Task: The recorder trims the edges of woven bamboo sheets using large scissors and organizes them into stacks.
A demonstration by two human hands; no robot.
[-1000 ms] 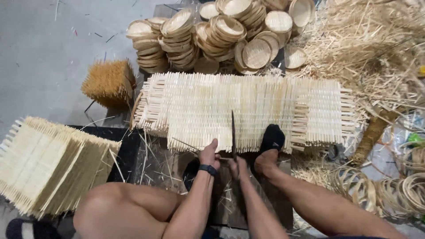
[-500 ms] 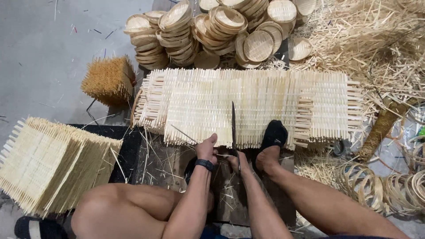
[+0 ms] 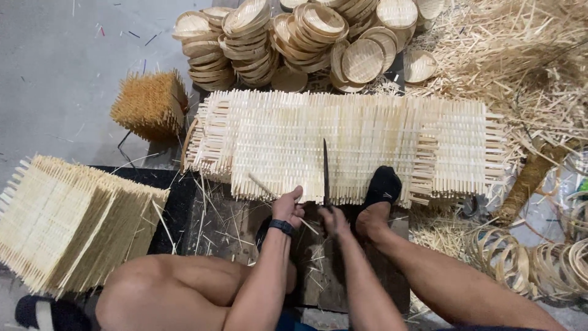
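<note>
One head-worn camera looks steeply down, close above the woven mat (image 3: pixel 343 144) and floor (image 3: pixel 61 73).

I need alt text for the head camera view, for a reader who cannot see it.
A seated person's right hand holds a long knife upright on a woven bamboo mat, with the left hand at the mat's near edge. Round woven trays are stacked behind.

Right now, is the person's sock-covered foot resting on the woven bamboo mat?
Yes, the black-socked foot presses on the near edge of the woven bamboo mat, just right of the knife blade.
</note>
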